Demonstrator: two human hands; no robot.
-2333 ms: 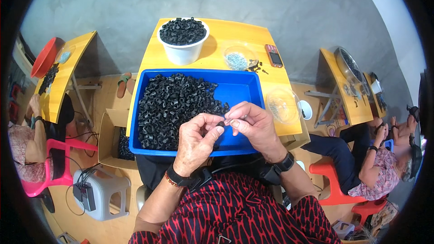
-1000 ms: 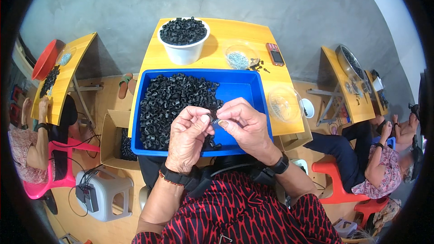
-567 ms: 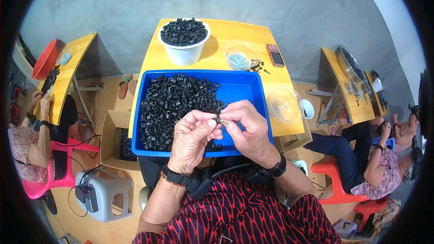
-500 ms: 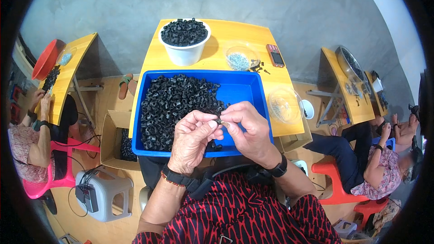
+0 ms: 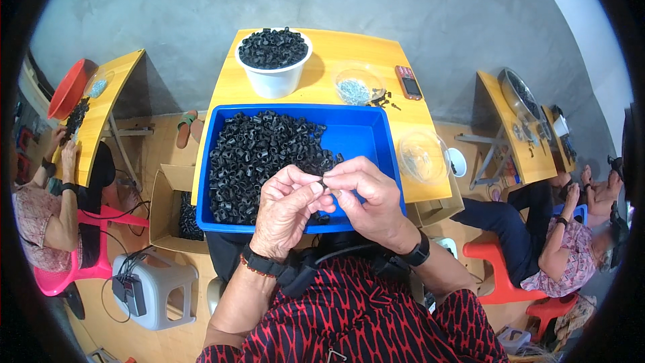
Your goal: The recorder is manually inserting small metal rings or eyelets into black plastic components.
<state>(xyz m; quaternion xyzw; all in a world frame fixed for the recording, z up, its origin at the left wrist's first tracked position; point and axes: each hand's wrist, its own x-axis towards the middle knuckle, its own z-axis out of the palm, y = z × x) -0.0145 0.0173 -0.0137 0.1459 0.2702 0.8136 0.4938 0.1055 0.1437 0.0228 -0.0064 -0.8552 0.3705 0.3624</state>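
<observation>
Above the near edge of a blue tray (image 5: 363,136), my left hand (image 5: 287,207) and my right hand (image 5: 368,196) meet fingertip to fingertip. Both are closed in a pinch on one small black plastic part (image 5: 324,183), mostly covered by the fingers. A heap of similar black plastic parts (image 5: 259,154) fills the left and middle of the tray, some lying just under my hands. The blue of the tray's bottom shows at its right side. Finer details of the pinched part are too small to tell.
On the yellow table (image 5: 356,44) stand a white bucket (image 5: 272,85) heaped with black parts, a clear bowl of small screws (image 5: 353,89), a red phone (image 5: 408,83) and another clear bowl (image 5: 424,159). A cardboard box (image 5: 164,205) sits at left. People (image 5: 47,218) work at side tables.
My right hand has shifted slightly down, its fingers drawn closer over the small part. My left hand stays nearly in place. The person at left has moved their hands a little.
</observation>
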